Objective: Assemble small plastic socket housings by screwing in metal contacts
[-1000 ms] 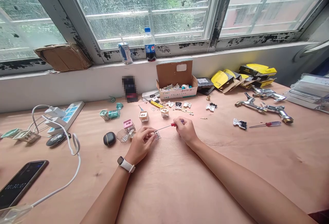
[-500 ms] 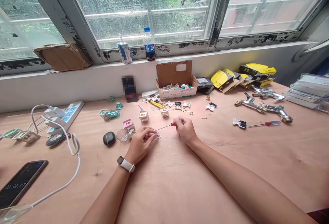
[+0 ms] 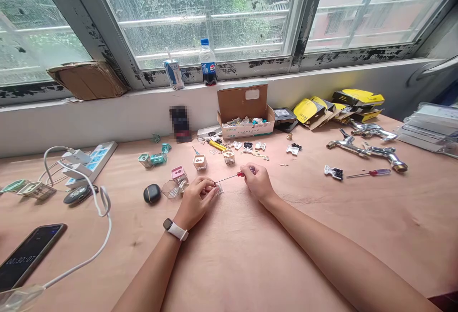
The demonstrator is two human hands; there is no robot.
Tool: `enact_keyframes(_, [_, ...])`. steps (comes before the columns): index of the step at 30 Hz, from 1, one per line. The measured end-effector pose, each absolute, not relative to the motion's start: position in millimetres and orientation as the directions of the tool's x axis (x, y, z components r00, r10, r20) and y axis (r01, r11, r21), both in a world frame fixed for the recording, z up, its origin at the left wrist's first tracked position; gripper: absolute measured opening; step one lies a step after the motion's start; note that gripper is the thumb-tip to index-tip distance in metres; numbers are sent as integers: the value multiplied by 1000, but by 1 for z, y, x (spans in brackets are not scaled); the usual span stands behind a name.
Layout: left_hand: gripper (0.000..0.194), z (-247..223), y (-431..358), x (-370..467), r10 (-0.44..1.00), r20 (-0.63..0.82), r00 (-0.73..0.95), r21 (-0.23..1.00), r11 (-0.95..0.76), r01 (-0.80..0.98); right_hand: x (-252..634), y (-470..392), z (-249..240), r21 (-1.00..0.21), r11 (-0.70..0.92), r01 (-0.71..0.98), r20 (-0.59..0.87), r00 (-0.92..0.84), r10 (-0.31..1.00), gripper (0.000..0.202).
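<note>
My right hand (image 3: 256, 182) is closed round the red handle of a screwdriver (image 3: 229, 177), whose thin shaft points left. My left hand (image 3: 197, 197), with a watch on its wrist, pinches a small clear plastic piece (image 3: 219, 189) close to the table; the fingers hide much of it. The screwdriver's tip meets the left fingertips, and its exact contact is too small to make out. Just beyond stand two-hole pencil sharpeners: a pink one (image 3: 178, 173), a peach one (image 3: 200, 162) and a cream one (image 3: 229, 156). A clear cover (image 3: 170, 189) lies beside my left hand.
A black earbud case (image 3: 152, 193), teal sharpener parts (image 3: 158, 158) and a power strip (image 3: 96, 161) are to the left. An open carton (image 3: 246, 130) stands at the back. Metal taps (image 3: 347, 146) and a second screwdriver (image 3: 372, 172) lie right.
Almost nothing differs. My right hand and the screwdriver have shifted very slightly; my left hand stays in place.
</note>
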State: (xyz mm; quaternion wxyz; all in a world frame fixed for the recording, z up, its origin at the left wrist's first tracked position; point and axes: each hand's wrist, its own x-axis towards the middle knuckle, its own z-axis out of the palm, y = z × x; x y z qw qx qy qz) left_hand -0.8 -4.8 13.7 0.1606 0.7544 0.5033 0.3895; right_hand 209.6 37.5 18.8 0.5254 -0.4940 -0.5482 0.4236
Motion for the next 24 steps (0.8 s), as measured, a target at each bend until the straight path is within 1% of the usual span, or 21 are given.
enact_keyframes(8, [18, 13, -5, -1, 883, 432, 182, 609, -434, 664, 209, 38, 18, -982, 155, 108, 161, 53, 986, 34])
enact_keyframes(13, [20, 15, -6, 1, 881, 441, 171, 591, -429, 683, 209, 39, 17, -973, 191, 132, 204, 90, 975, 34])
enact_keyframes(20, [18, 13, -5, 1, 877, 460, 140, 583, -418, 697, 210, 41, 15, -976, 178, 125, 197, 162, 967, 36])
enact_keyframes(24, [18, 12, -5, 1, 872, 469, 138, 573, -420, 704, 210, 41, 15, -978, 180, 103, 193, 142, 971, 36])
